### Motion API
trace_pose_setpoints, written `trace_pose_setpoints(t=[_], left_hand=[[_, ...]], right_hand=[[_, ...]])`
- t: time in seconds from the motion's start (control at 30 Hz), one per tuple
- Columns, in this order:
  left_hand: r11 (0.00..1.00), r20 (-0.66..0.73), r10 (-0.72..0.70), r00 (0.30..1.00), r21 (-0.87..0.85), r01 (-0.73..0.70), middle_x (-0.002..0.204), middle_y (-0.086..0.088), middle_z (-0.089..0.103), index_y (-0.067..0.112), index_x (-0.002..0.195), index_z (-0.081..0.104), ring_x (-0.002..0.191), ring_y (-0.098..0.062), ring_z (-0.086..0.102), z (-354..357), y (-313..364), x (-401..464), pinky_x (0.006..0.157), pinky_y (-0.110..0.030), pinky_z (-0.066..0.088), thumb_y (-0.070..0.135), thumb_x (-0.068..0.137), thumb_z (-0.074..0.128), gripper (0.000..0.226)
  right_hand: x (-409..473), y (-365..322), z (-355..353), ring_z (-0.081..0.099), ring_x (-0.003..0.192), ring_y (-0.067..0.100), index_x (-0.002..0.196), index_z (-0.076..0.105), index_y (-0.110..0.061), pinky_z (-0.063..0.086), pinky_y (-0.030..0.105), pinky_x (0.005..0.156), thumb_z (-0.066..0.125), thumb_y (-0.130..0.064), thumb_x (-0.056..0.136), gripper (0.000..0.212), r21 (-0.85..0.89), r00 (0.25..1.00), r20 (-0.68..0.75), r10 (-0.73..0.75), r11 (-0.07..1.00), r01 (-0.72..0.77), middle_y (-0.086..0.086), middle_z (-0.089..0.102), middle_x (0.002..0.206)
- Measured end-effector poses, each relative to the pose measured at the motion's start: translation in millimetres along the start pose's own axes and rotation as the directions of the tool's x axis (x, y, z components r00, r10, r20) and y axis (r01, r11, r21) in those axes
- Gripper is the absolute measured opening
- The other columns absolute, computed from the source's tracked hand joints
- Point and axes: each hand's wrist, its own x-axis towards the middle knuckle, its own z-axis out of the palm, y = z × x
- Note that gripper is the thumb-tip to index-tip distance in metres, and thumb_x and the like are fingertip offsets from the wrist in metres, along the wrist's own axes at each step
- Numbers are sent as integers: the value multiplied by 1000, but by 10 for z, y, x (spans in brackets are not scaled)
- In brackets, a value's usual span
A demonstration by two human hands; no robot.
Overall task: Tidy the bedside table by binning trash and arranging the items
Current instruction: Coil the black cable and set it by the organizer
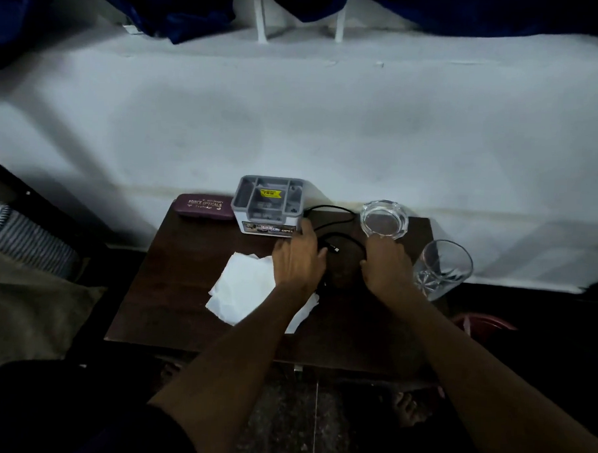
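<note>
On the dark wooden bedside table (170,316) lies a black cable (339,218), looped between my two hands. My left hand (298,260) rests on the cable's left part, fingers curled near its plug end (333,249). My right hand (386,264) presses down on the loop's right side. A crumpled white tissue (243,289) lies under my left forearm. A grey compartment organiser (269,204) stands at the back, with a maroon spectacle case (204,206) to its left. A glass ashtray (384,219) sits back right and a clear drinking glass (441,268) stands at the right edge.
A white wall (295,123) rises right behind the table. A bed with striped and olive bedding (25,265) is on the left. A red bin (485,325) shows low on the right, beside the table. Dark speckled floor and a bare foot (408,407) lie below the table's front edge.
</note>
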Motion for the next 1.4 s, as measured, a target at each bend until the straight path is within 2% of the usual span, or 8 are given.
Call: trace_pose_setpoints(t=[0.2,0.37,0.57,0.7,0.9,1.17,1.3,1.4], left_hand=[[999,27,46,999,24,-47,104,-16,77,9,125,51,94,-41,76,4,28,26,75,-42,55,30,97,64,37],[990,-104,111,988,-71,-119,108,-15,75,14,127,54,94,-41,75,-322,181,28,74,-44,56,35,99,63,36],[964,-223,208,952,-117,-238,91,-13,69,9,92,63,81,-38,71,-893,272,86,62,-35,43,29,104,53,25],[949,-340,158,927,-209,-238,83,-14,67,9,83,60,78,-39,67,-1353,298,112,62,-36,35,30,105,55,31],[869,-447,-53,893,-461,-178,69,1,68,17,93,69,67,-26,62,-1940,201,110,62,-34,37,32,104,57,22],[527,-253,-236,938,-844,-95,56,-5,66,10,92,76,52,-11,60,-2031,41,-30,63,-29,50,13,99,60,17],[351,-61,-279,958,-935,42,58,-7,67,2,95,73,47,-14,59,-1856,61,-211,55,-26,47,-3,97,57,17],[315,23,-246,969,-943,103,64,-19,68,-3,99,67,48,-22,55,-1725,92,-397,49,-27,45,-3,99,59,8]], right_hand=[[-65,-70,-131,67,111,44,115,60,-7,54,42,86,59,-6,93,22,104,992,-111,57,994,-46,21,67,117],[-172,-145,-430,68,95,37,104,60,-15,51,38,72,57,-8,92,14,111,941,-330,-72,987,114,12,65,106],[-411,-309,-871,64,83,35,105,60,-17,40,35,61,55,-11,99,10,122,847,-524,-94,975,183,7,57,100],[-524,-392,-1100,66,89,27,105,64,-17,55,43,74,62,-18,100,5,265,826,-560,-65,931,252,3,63,103],[-582,-445,-1129,67,84,26,92,64,-13,55,42,77,65,-19,99,10,363,832,-553,-51,884,296,3,71,90],[-636,-592,-1067,77,85,18,104,75,-17,61,46,84,67,-14,96,12,684,893,-451,9,646,339,-4,80,86],[-645,-698,-1124,80,84,14,120,69,-15,62,47,89,62,-12,101,21,775,905,-423,-41,502,385,-1,82,100],[-647,-730,-1145,79,93,17,120,69,-15,62,50,92,59,-8,102,22,826,917,-396,-48,417,379,-3,83,107]])
